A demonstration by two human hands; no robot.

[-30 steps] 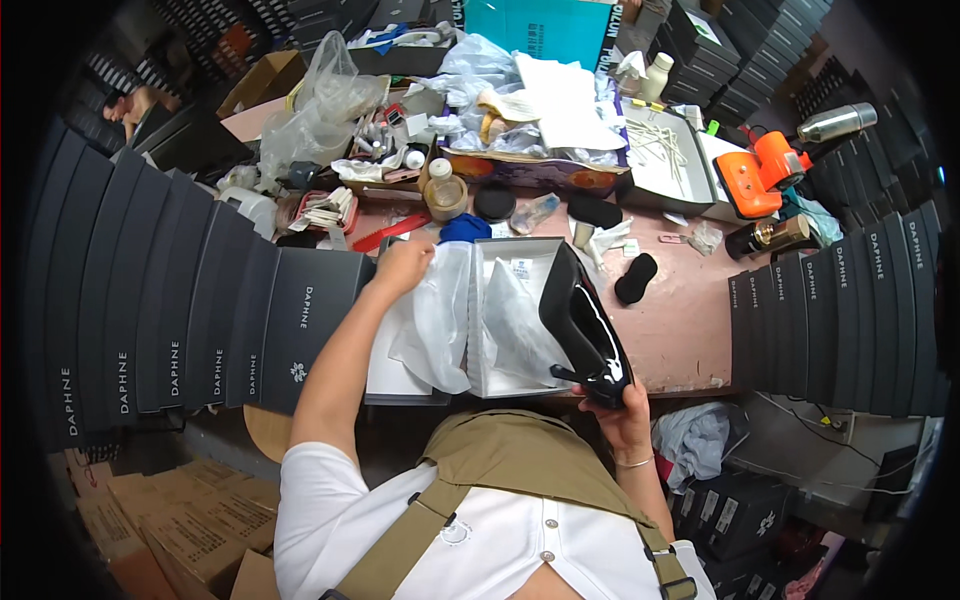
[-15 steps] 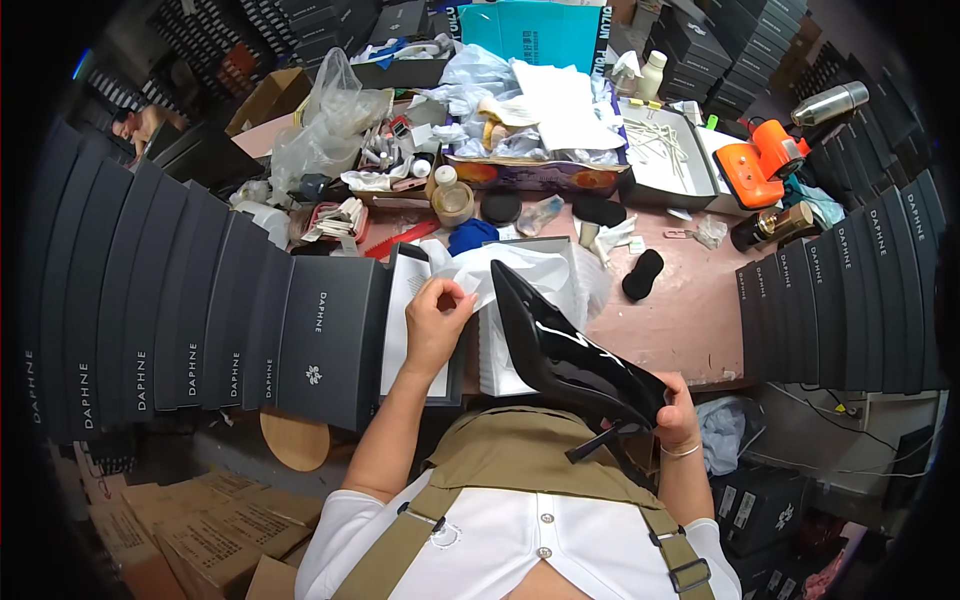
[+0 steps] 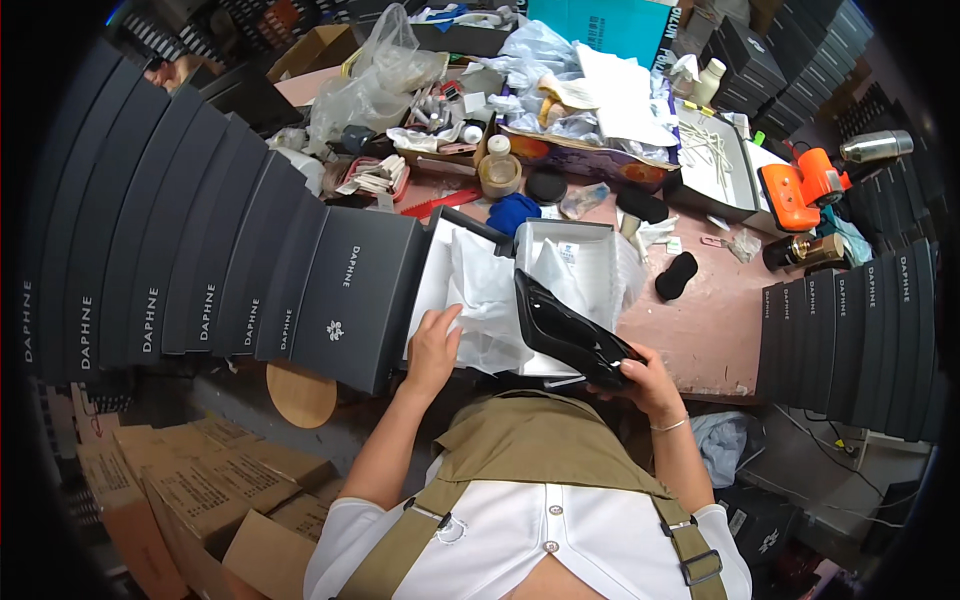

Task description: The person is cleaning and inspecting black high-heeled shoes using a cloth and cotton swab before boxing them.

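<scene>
My right hand (image 3: 652, 384) grips a glossy black pointed high-heeled shoe (image 3: 568, 328) around its heel end, toe pointing up and left. The slim heel, which hangs down behind, is hidden now. My left hand (image 3: 434, 348) is closed at the left edge of a sheet of white tissue paper (image 3: 484, 285), thumb and forefinger together on it. Under the shoe's toe stands an open white-lined shoebox (image 3: 602, 240) with more white paper (image 3: 553, 268) inside. The tissue spreads across the box's left side and a second open dark box part (image 3: 428, 262).
Dark shoeboxes (image 3: 360, 300) stand in a row on the left, and another row (image 3: 845, 340) on the right. Behind lie a blue cloth (image 3: 513, 212), a bottle (image 3: 499, 170), a paper-filled carton (image 3: 590, 160), a black pad (image 3: 676, 276) and an orange device (image 3: 790, 197).
My left hand has drawn the tissue left and down, spreading it out. The shoe has tilted and lowered in my right hand, hiding its heel. The whole view has shifted.
</scene>
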